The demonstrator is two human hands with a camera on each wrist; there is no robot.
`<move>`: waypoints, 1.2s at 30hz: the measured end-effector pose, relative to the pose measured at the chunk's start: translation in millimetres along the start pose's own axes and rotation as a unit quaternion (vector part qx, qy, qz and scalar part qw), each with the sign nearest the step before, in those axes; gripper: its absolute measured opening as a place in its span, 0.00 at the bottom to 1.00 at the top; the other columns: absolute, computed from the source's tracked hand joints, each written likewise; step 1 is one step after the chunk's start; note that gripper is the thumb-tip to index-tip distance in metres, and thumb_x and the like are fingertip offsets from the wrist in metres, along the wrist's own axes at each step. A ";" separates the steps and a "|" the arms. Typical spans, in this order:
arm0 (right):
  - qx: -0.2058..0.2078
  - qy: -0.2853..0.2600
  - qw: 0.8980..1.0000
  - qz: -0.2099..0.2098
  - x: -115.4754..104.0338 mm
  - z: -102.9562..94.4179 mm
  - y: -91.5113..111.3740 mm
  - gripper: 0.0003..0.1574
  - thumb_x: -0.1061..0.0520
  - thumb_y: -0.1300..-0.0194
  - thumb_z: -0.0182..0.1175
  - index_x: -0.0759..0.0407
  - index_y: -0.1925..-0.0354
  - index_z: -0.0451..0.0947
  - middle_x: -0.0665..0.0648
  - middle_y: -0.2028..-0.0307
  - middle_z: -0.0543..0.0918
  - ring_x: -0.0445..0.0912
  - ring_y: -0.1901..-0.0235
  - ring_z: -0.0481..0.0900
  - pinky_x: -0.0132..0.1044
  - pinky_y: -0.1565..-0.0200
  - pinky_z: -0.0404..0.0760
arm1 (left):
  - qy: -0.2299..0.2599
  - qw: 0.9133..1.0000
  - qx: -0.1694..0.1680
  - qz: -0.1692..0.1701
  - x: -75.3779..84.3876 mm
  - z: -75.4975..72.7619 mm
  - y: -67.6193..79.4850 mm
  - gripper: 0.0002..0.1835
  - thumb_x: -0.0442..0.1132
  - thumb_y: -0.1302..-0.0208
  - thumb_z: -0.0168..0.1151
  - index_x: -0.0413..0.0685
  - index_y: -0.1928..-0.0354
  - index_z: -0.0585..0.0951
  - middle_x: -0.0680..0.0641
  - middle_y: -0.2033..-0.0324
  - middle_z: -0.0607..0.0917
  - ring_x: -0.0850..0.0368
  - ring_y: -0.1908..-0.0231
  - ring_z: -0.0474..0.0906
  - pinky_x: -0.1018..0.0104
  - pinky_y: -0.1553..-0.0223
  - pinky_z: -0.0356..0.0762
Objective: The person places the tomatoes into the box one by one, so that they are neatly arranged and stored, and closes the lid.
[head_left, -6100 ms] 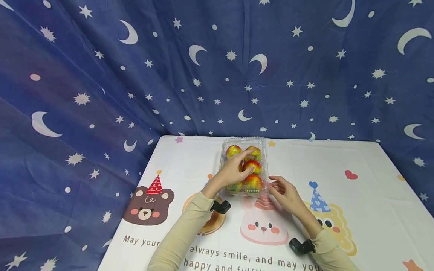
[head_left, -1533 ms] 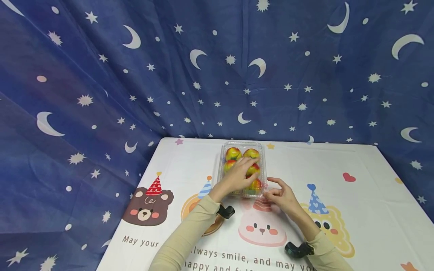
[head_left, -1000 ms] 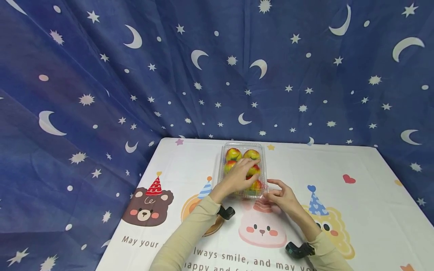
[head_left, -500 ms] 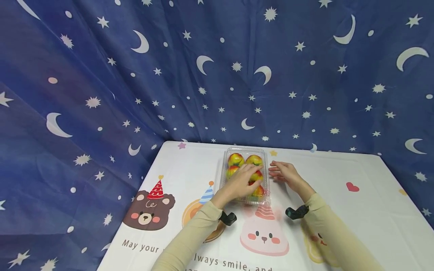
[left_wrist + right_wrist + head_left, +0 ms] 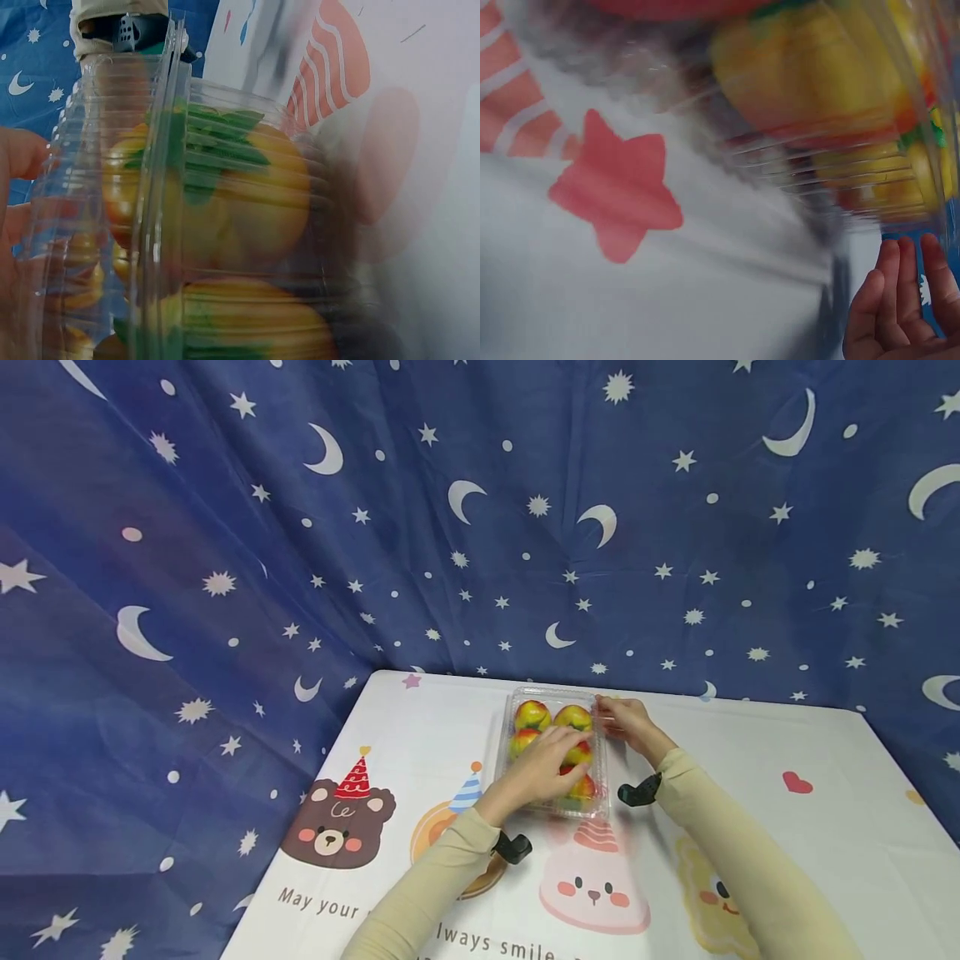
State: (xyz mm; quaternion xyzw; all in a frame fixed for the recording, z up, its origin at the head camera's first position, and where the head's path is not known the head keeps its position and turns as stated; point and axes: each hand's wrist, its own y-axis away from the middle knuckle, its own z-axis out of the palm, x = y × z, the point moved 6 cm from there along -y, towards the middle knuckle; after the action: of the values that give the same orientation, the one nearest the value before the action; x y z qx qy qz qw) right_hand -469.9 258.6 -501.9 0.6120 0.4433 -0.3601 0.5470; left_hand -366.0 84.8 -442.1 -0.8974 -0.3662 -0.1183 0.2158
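Note:
A clear plastic clamshell box stands near the table's far edge, its lid lying down over the base. Inside are several round red-and-yellow fruits with green leaves; their exact kind is unclear. My left hand rests on top of the lid with fingers spread and loosely bent. At the box's far right corner is my right hand, its fingertips at the rim. In the right wrist view the fingers look fairly straight and close to the box edge; whether they touch it I cannot tell.
A white tablecloth with cartoon prints and lettering covers the table. Behind it and to the left hangs a blue curtain with moons and stars. A black wrist camera sits on the right wrist, another on the left.
My right hand has moved from the box's near right corner along its right side to the far right corner. My left hand stays on the lid. The head view has shifted slightly.

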 end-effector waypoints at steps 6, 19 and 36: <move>0.003 0.005 1.000 0.008 6.7 -6.5 -1.2 0.36 0.47 0.27 0.53 0.73 0.35 0.67 0.62 0.48 0.78 0.35 0.68 0.78 0.27 0.63 0.80 | -0.005 1.000 -0.013 0.007 7.3 3.8 -3.3 0.28 0.50 0.30 0.55 0.48 0.31 0.72 0.51 0.42 0.76 0.57 0.38 0.69 0.67 0.34 0.63; -0.004 -0.025 1.000 -0.003 6.6 -7.7 1.2 0.19 0.54 0.27 0.54 0.70 0.49 0.73 0.45 0.70 0.79 0.35 0.69 0.78 0.26 0.65 0.78 | -0.009 1.000 -0.008 0.016 13.4 4.4 -2.3 0.28 0.50 0.30 0.56 0.49 0.31 0.71 0.51 0.42 0.77 0.58 0.39 0.69 0.69 0.35 0.63; 0.031 0.199 0.972 -0.120 -17.9 -24.6 22.4 0.43 0.38 0.25 0.48 0.76 0.35 0.64 0.76 0.38 0.70 0.65 0.41 0.73 0.55 0.40 0.73 | 0.020 0.998 0.054 0.000 -20.7 -39.8 -2.4 0.27 0.46 0.30 0.55 0.44 0.32 0.71 0.43 0.36 0.73 0.47 0.35 0.67 0.53 0.33 0.63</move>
State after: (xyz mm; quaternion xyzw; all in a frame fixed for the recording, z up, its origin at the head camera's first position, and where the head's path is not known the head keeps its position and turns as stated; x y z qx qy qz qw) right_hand -456.2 280.1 -474.0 0.6301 0.6021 -0.3081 0.3814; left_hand -384.5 54.9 -414.0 -0.8818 -0.3675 -0.1164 0.2718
